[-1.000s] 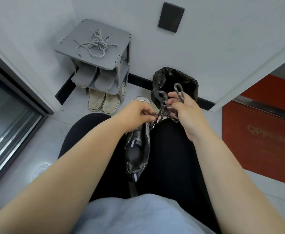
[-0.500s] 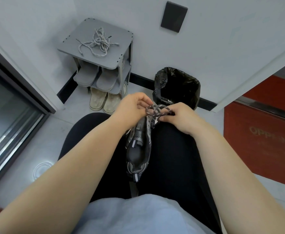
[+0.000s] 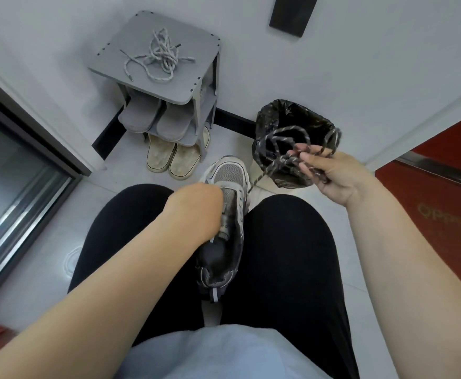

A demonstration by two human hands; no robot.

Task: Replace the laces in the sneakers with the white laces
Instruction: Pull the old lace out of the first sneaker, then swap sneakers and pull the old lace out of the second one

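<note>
Seated person, head view. The grey mesh sneaker point(image 3: 230, 175) lies between the thighs, toe pointing far, with its eyelets unlaced. The left hand point(image 3: 196, 207) grips the sneaker's left side, fingers curled out of sight. The right hand point(image 3: 336, 173), raised to the right, pinches a loose bundle of dark speckled lace point(image 3: 288, 131) over the black-lined trash bin point(image 3: 271, 116). The white laces point(image 3: 159, 54) lie tangled on top of the grey shoe rack point(image 3: 194, 86), far left, above two pairs of slippers point(image 3: 152, 117).
</note>
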